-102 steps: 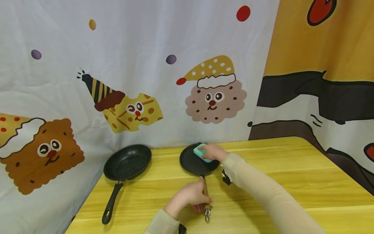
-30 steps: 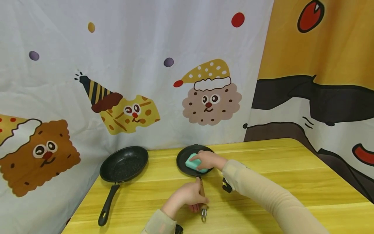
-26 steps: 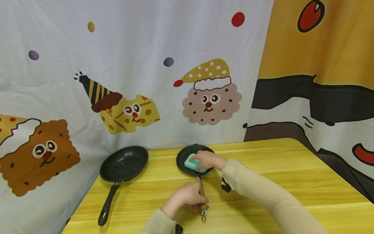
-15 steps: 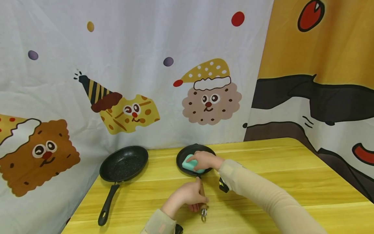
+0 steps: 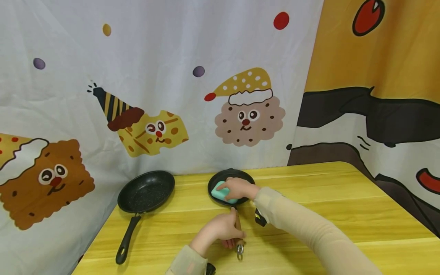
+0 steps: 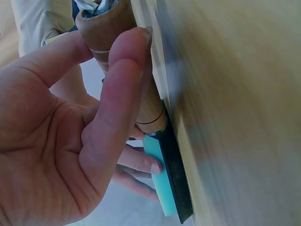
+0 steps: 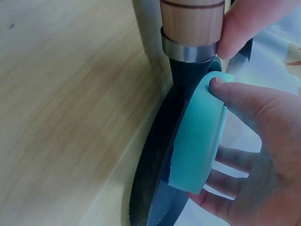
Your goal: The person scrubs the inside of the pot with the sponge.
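The turquoise sponge point(image 5: 219, 194) is inside the small black pan point(image 5: 214, 180), on the near-left part of its flat surface, in the grip of the right hand point(image 5: 239, 187): the thumb presses one side, the other fingers the opposite side. This hand reaches from the right, palm downward, and its sleeve point(image 5: 302, 225) is cut off by the lower edge. The left hand point(image 5: 221, 228) holds the wooden handle point(image 7: 193, 21) of the pan, with digits bent around it; its forearm is mostly cut off too. In the head view, the right fingers hide part of the sponge and the left palm is turned away; the left wrist view shows this palm clearly. The right wrist view shows best the metal collar point(image 7: 188, 52) and the sponge's thick side. A dark object point(image 5: 210, 269) beside the left cuff point(image 5: 190, 261) is hard to make out. Apart, to the left, a bigger frying pan point(image 5: 148, 193) rests on the wooden table point(image 5: 343, 198).
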A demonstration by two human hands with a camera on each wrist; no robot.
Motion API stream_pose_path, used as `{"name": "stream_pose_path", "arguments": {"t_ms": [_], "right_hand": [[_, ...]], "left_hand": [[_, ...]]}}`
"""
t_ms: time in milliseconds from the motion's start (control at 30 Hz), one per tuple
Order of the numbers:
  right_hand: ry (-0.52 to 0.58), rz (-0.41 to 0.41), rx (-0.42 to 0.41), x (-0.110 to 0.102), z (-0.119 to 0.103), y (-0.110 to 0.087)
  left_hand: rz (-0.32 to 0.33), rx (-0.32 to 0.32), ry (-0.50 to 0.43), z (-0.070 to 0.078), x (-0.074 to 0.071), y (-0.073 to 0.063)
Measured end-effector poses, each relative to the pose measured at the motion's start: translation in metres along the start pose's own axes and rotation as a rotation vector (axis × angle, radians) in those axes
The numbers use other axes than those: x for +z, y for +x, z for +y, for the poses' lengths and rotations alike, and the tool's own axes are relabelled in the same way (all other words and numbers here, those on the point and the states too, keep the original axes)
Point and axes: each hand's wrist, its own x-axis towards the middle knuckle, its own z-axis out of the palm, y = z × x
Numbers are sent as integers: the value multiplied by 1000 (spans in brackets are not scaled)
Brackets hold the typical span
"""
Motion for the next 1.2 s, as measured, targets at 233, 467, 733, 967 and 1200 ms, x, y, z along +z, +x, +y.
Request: {"name": "stream_pose_path", "arguments": {"t_ms": [233,467,733,967,1200], "right_hand": [[-9,-2,13,0,-2,3],[-2,-1,39,-3,-5,6],[-7,-7,72,-1,-4,10],[-18,-10,85,1,-2,16],[-17,-6,92,0,-2,21]], "left_hand": [[1,-4,5,0,0,0],[3,11,9,0,-1,0],[5,3,10,1,0,0],[17,-9,9,1,1,2],[18,-16,-4,2,0,1]]}}
